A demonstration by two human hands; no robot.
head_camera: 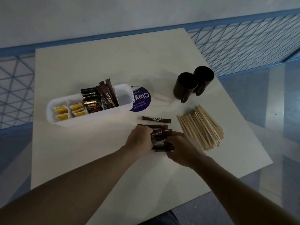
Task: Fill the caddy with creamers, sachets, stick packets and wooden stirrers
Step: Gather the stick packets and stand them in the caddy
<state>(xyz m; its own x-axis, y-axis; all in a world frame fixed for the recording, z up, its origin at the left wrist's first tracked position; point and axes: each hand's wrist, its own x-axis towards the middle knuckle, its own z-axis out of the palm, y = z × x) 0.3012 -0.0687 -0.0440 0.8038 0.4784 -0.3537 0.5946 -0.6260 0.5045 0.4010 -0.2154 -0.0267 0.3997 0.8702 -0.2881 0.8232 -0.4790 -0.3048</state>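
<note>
Plainly, a white table (pixel 90 159) stood before blue mesh railing (pixel 243 46) and a pale wall (pixel 113 13); left hand (pixel 139 138) and right hand (pixel 181 150) curled round loose stick packets (pixel 160 136) mid-table; the part-filled caddy (pixel 53 118) sat beyond, leftward.

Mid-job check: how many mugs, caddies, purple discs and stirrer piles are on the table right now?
mugs: 2
caddy: 1
purple disc: 1
stirrer pile: 1
stick packets: stack partly hidden, no count
Total counted: 5
</note>
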